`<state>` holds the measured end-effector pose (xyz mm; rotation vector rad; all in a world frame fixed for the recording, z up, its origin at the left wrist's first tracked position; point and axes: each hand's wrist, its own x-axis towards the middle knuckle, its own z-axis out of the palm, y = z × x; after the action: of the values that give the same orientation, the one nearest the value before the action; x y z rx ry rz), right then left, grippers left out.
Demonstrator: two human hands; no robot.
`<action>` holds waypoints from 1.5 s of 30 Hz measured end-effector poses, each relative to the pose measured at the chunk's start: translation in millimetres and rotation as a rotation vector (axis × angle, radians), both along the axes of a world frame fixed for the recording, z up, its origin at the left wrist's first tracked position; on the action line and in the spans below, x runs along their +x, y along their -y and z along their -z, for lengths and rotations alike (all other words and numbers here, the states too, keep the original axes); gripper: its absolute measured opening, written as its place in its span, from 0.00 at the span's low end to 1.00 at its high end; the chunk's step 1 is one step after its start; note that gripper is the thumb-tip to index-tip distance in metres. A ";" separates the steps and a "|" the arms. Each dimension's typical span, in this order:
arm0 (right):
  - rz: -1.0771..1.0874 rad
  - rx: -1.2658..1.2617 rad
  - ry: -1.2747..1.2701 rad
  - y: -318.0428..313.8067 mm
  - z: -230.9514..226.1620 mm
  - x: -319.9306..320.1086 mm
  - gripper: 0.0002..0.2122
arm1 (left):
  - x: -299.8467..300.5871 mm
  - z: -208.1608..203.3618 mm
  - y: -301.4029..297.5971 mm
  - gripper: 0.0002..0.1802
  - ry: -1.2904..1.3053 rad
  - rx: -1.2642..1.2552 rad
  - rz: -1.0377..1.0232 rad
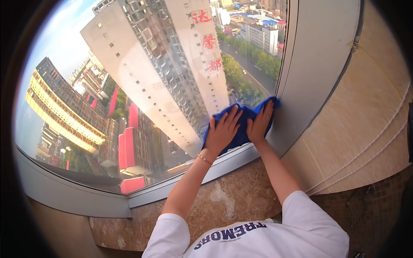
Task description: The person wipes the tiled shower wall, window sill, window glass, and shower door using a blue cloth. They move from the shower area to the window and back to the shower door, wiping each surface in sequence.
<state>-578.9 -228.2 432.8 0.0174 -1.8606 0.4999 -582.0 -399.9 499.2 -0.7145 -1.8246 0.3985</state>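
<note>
A blue cloth [244,116] is pressed flat against the window glass [142,86] at its lower right corner, beside the grey window frame [309,56]. My left hand [223,131] lies spread on the cloth's left part, with a thin bracelet on its wrist. My right hand [261,123] rests on the cloth's right part, fingers pointing up toward the frame. Both palms cover much of the cloth; its top edge and right tip show above my fingers.
A brown marble sill [223,198] runs under the glass. A grey frame rail [86,193] lines the bottom of the pane. A beige tiled wall [365,112] stands to the right. Tall buildings and a tree-lined street show far below through the glass.
</note>
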 end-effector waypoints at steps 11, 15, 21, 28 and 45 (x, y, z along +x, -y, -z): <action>0.131 -0.287 0.609 43.2 117.4 52.9 0.40 | 16.5 123.6 13.2 0.30 0.194 -0.474 0.003; 0.193 -0.132 0.913 46.2 110.8 72.3 0.39 | 33.2 143.2 24.2 0.30 0.581 -0.382 0.125; -0.113 0.159 1.020 41.8 98.6 125.0 0.27 | 76.0 149.0 66.9 0.33 1.213 0.049 0.374; -0.002 0.197 0.965 43.8 96.2 162.9 0.29 | 128.7 143.7 72.5 0.40 1.285 0.247 0.230; -0.009 0.203 0.890 131.1 104.6 101.9 0.30 | 104.8 150.3 124.7 0.33 1.158 0.384 0.141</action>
<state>-477.1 -359.3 328.2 -0.0730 -2.7782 0.3386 -477.2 -524.6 348.9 -0.8631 -2.7698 -0.5954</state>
